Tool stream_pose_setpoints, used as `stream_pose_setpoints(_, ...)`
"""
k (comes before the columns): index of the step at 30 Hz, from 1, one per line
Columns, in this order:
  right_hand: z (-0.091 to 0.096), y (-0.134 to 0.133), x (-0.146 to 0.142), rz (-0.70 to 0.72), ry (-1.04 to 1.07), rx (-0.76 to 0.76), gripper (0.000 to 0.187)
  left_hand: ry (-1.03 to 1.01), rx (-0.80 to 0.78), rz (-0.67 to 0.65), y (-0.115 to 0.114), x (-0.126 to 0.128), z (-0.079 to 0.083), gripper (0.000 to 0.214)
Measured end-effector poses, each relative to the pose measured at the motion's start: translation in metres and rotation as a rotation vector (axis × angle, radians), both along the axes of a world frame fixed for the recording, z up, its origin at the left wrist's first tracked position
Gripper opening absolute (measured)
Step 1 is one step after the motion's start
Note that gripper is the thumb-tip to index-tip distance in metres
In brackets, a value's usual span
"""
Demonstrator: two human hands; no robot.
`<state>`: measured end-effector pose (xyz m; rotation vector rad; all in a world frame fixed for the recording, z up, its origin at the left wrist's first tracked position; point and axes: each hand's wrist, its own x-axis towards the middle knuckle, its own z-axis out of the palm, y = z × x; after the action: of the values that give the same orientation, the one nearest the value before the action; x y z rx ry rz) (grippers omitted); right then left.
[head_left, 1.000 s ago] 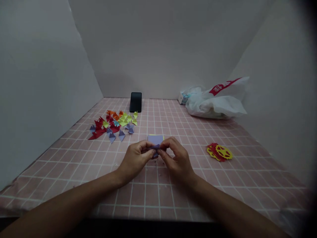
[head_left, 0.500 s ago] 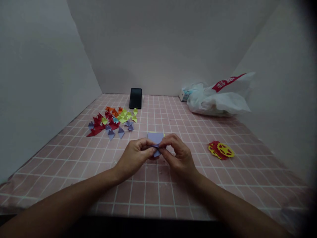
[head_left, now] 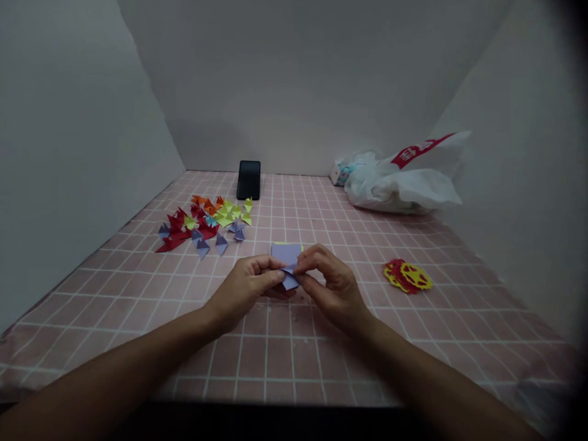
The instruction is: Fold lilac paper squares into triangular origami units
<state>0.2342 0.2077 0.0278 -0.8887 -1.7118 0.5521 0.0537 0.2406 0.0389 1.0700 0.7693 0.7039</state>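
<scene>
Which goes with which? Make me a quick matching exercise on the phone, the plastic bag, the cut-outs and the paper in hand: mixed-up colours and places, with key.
Things
1. phone
2. plastic bag
3. cut-outs
4. folded paper

Colours and places
A. red and yellow, lying flat
B. purple, between left hand and right hand
C. white with a red band
D. black, near the back wall

Pairs: 1-D, 2-C, 3-A, 4-B

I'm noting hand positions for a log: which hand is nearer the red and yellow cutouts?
Right. The right hand is left of the cutouts, pinching purple paper; the left hand is farther left, holding the same paper.
</scene>
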Motion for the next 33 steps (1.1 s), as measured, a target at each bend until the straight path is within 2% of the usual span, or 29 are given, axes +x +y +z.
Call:
stream_pose_setpoints(7,-0.0008,0.0011,0.0019,0.048,-0.017,0.016,0.021,0.023,0.011,-0.002,0.0006,-0.0013,0.0000,0.023)
stream_pose_setpoints(15,-0.0020,0.0013,0.0011,0.054,0.016,-0.018,0.021,0.021,-0.015,0.021,0.0011,-0.0010,0.0014,0.021)
stream_pose_setpoints(27,-0.0018,0.0007,0.0026,0.036,0.083,-0.279,0.004,0.102,0.036,0.059,0.0019,0.0004,0.0077,0.018)
stream_pose_setpoints(33,-0.0024,0.0017,0.0022,-0.002,0.076,-0.328,0.005,0.126,0.065,0.064,0.0002,0.0017,0.0089,0.014)
